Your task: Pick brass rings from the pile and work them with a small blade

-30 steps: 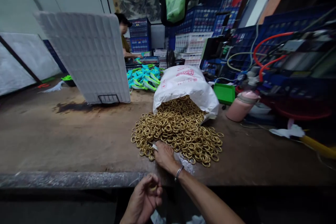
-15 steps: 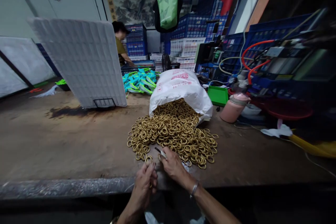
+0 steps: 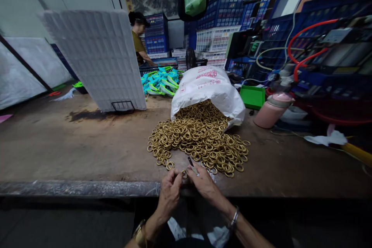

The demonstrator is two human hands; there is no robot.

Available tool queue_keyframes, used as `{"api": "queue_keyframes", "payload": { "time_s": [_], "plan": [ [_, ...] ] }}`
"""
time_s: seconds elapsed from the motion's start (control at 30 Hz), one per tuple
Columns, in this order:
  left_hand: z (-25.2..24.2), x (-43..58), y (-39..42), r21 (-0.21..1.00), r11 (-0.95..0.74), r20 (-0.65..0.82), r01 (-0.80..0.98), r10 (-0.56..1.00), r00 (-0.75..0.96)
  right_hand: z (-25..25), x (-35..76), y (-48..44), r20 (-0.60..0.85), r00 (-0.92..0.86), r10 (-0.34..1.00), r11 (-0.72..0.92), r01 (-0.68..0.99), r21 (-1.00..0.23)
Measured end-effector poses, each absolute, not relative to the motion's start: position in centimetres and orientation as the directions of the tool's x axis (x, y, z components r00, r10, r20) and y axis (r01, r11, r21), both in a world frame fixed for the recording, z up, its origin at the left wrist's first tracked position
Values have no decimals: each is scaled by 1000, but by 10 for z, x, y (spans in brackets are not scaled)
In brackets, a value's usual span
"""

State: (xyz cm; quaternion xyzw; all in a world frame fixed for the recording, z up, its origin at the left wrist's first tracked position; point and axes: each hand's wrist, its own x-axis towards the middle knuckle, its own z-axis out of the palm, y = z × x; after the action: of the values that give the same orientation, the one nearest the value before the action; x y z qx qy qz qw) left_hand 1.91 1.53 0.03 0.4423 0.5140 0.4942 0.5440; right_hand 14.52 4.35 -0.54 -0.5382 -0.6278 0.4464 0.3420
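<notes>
Between my two hands, at the table's front edge, is a brass-coloured ring [image 3: 184,174]. My left hand [image 3: 171,190] pinches it from the left with thumb and fingers. My right hand [image 3: 205,183] is closed on a small tool with a dark, narrow blade [image 3: 192,164], its fingertips at the ring's right side. Just beyond my hands lies a heap of similar rings [image 3: 200,137], spilling out of the open mouth of a white sack [image 3: 207,85] with red print.
Behind the sack are teal and green items [image 3: 161,81] and a green tray [image 3: 252,97]. A pink bottle [image 3: 273,110] stands right of it. A white padded panel [image 3: 95,60] stands at the left. A person [image 3: 140,42] is at the back.
My hands have come together around a ring, and the blade now points up and left above it. The camera view has shifted, so the surroundings sit higher in the picture.
</notes>
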Motion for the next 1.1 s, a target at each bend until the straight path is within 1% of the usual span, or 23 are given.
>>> {"api": "queue_keyframes", "payload": {
  "time_s": [0.07,0.13,0.2,0.27,0.37,0.47,0.57,0.63,0.73,0.83,0.93,1.0,1.1],
  "plan": [
    [3,19,13,999,43,-44,-11,999,-23,-5,143,41,-170,-218,961,-108,271,-957],
    [5,19,11,999,-1,3,49,1000,-22,-5,141,39,-276,-237,931,-239,174,-955],
    [7,19,10,999,7,-6,48,1000,-12,-5,140,37,-346,-251,904,-338,78,-938],
    [8,19,9,998,57,-56,-11,998,20,-6,140,37,-362,-256,896,-367,28,-930],
    [7,17,8,990,114,-110,-78,993,48,-8,140,40,-296,-211,932,-286,77,-955],
    [6,15,8,986,151,-147,-74,988,49,-8,141,43,-168,-139,976,-138,203,-969],
    [4,14,9,974,200,-193,-103,979,72,-2,140,43,-61,-127,990,-16,326,-945],
    [3,13,10,956,255,-241,-143,964,111,3,140,41,-43,-145,989,15,374,-927],
    [-1,11,10,905,360,-315,-227,926,209,7,139,41,-54,-168,984,18,401,-916],
    [-3,11,8,865,385,-308,-323,914,264,3,140,43,-22,-147,989,44,429,-902],
    [-4,12,7,852,375,-300,-365,921,247,-9,145,43,60,-122,991,118,555,-823],
    [-3,13,7,863,359,-296,-354,929,221,-16,148,40,100,-175,979,191,643,-742],
    [0,14,9,888,326,-279,-326,943,182,-19,150,34,98,-291,952,282,704,-651]
  ]
}}
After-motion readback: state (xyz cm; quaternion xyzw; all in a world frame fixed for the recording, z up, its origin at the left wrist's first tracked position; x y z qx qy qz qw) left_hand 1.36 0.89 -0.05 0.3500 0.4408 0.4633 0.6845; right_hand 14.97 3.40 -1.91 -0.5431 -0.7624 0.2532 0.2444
